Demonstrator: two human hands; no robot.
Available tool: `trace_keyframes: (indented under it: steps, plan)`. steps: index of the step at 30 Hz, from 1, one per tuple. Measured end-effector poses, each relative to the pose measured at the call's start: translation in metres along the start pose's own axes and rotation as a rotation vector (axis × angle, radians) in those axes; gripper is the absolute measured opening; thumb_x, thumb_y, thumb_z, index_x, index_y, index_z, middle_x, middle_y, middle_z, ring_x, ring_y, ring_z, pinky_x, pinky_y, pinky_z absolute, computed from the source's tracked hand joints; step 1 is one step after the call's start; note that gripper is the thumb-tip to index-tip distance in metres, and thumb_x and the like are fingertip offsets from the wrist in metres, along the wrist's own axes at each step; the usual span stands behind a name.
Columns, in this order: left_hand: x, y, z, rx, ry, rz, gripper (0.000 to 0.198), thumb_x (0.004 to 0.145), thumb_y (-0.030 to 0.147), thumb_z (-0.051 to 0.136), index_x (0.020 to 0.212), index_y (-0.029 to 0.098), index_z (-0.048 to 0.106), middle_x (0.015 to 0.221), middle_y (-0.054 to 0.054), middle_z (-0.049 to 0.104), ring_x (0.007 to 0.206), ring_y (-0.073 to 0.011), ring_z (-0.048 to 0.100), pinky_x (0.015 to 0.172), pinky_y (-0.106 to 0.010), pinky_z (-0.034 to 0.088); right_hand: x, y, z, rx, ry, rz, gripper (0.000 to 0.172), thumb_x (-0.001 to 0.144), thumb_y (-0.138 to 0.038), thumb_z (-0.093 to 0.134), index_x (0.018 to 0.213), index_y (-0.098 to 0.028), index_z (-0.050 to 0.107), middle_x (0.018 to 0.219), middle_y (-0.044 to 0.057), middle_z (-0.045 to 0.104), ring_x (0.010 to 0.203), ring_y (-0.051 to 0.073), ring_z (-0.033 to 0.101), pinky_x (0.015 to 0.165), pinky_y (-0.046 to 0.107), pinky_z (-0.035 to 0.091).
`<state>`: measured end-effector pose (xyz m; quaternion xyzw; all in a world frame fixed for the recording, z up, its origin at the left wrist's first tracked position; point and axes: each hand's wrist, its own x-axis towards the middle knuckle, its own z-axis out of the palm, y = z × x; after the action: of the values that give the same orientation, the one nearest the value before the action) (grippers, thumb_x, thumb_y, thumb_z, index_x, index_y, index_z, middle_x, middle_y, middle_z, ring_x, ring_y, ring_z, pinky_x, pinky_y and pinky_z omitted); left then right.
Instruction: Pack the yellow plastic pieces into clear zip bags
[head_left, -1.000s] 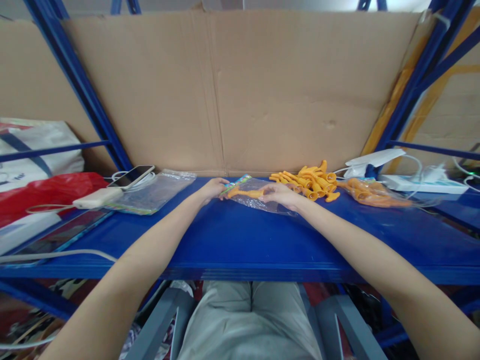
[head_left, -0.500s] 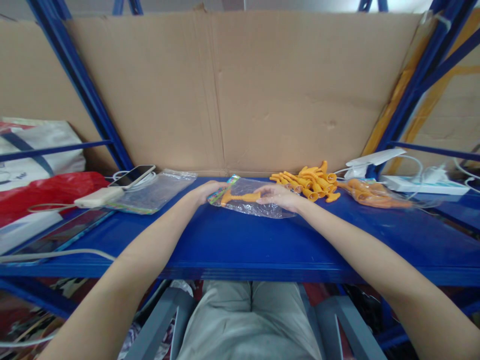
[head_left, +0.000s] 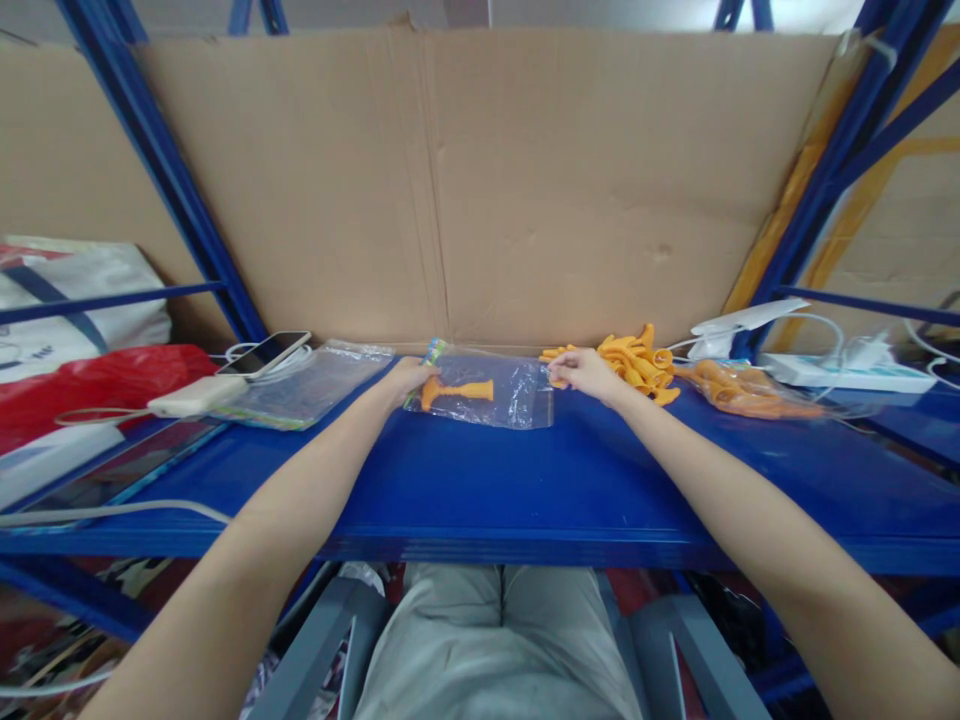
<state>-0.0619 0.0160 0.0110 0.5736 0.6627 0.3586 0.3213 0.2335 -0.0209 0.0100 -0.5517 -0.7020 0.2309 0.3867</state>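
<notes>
My left hand point(head_left: 415, 378) is closed on the left end of a clear plastic bag point(head_left: 517, 395), by its coloured printed strip. Inside the bag lies an orange T-shaped plastic piece point(head_left: 469, 391), like a small toy hammer. Just beyond the bag's right edge is my right hand point(head_left: 583, 373), fingers pinched together at the left side of a pile of similar orange pieces point(head_left: 637, 358). A bit of orange shows beneath its fingertips; the rest of that piece is hidden. All this rests on the blue shelf point(head_left: 480, 490).
At left, another clear bag point(head_left: 311, 385) lies near a phone point(head_left: 266, 352), a white power bank point(head_left: 199, 396) and a red bag point(head_left: 142, 385). To the right sit a filled bag of orange pieces point(head_left: 750, 388) and a white power strip point(head_left: 847, 372). A cardboard sheet point(head_left: 480, 190) stands behind.
My right hand has left the bag and moved right and slightly back to the pile's edge. The bag, with the orange piece inside, has shifted a little left.
</notes>
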Motion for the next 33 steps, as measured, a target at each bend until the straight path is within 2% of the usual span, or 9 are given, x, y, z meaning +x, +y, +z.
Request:
trace_keyframes:
  steps: [2,3,7,10,14,18,22,28,33]
  plan:
    - [0.006,-0.004,-0.004,0.141,0.058,0.014,0.01,0.079,0.016,0.059,0.072,0.013,0.066,0.057,-0.006,0.067,0.058,-0.0177,0.066,0.05,-0.022,0.048,0.004,0.008,-0.007,-0.289,0.129,-0.057,0.017,0.083,-0.01,0.055,0.084,-0.014,0.072,0.09,0.009,0.074,0.087,0.02,0.068,0.083,0.031,0.051]
    - [0.007,-0.006,-0.005,0.234,0.082,0.029,0.01,0.079,0.016,0.058,0.075,0.013,0.067,0.063,-0.008,0.069,0.063,-0.0204,0.068,0.052,-0.023,0.05,0.004,0.011,-0.008,-0.399,0.144,-0.057,0.018,0.084,-0.011,0.054,0.086,-0.014,0.072,0.093,0.01,0.074,0.091,0.021,0.068,0.085,0.031,0.05]
    - [0.004,-0.006,-0.009,0.64,0.172,0.138,0.017,0.078,0.018,0.058,0.089,0.012,0.07,0.099,-0.019,0.072,0.098,-0.0318,0.067,0.077,-0.033,0.054,-0.002,0.011,-0.001,-0.664,0.076,-0.002,0.024,0.091,-0.024,0.051,0.101,-0.013,0.07,0.108,0.014,0.071,0.103,0.024,0.065,0.09,0.035,0.048]
    - [-0.006,-0.002,-0.004,0.857,0.233,0.195,0.034,0.077,0.017,0.056,0.109,0.011,0.065,0.122,-0.021,0.064,0.117,-0.0359,0.057,0.095,-0.043,0.048,-0.007,0.006,0.012,-0.819,0.101,-0.02,0.034,0.094,-0.033,0.047,0.115,-0.015,0.066,0.125,0.016,0.063,0.117,0.028,0.057,0.097,0.042,0.043]
    - [-0.012,-0.001,0.006,0.938,0.302,0.364,0.044,0.081,0.018,0.05,0.124,0.011,0.057,0.136,-0.019,0.053,0.131,-0.0339,0.045,0.11,-0.05,0.032,-0.008,0.002,0.023,-0.895,0.108,-0.045,0.04,0.095,-0.04,0.045,0.117,-0.013,0.064,0.126,0.019,0.061,0.119,0.031,0.055,0.099,0.047,0.038]
    - [0.001,-0.007,0.015,0.838,0.215,0.462,0.048,0.087,0.026,0.044,0.132,0.012,0.052,0.14,-0.016,0.052,0.135,-0.0282,0.041,0.114,-0.041,0.026,-0.007,0.001,0.024,-0.908,0.128,-0.046,0.043,0.095,-0.041,0.044,0.118,-0.01,0.062,0.122,0.022,0.064,0.116,0.033,0.057,0.097,0.046,0.039]
    - [0.014,-0.015,0.022,0.811,0.076,0.394,0.055,0.089,0.03,0.04,0.137,0.006,0.047,0.148,-0.018,0.044,0.141,-0.0252,0.034,0.114,-0.031,0.025,-0.008,-0.003,0.023,-0.906,0.135,0.025,0.044,0.094,-0.04,0.044,0.119,-0.008,0.06,0.113,0.023,0.068,0.109,0.032,0.062,0.096,0.045,0.041]
    - [0.014,-0.016,0.023,0.863,-0.023,0.295,0.057,0.093,0.032,0.03,0.146,0.012,0.039,0.156,-0.014,0.031,0.146,-0.025,0.023,0.116,-0.041,0.024,-0.009,-0.009,0.022,-0.817,0.129,0.189,0.048,0.088,-0.04,0.047,0.125,-0.01,0.056,0.112,0.021,0.069,0.108,0.032,0.065,0.093,0.043,0.046]
    - [0.012,-0.014,0.023,0.88,-0.051,0.307,0.056,0.093,0.031,0.027,0.146,0.016,0.039,0.156,-0.011,0.032,0.146,-0.0252,0.024,0.115,-0.047,0.025,-0.007,-0.005,0.024,-0.805,0.132,0.175,0.047,0.084,-0.034,0.054,0.125,-0.012,0.056,0.112,0.02,0.07,0.106,0.033,0.066,0.087,0.041,0.05]
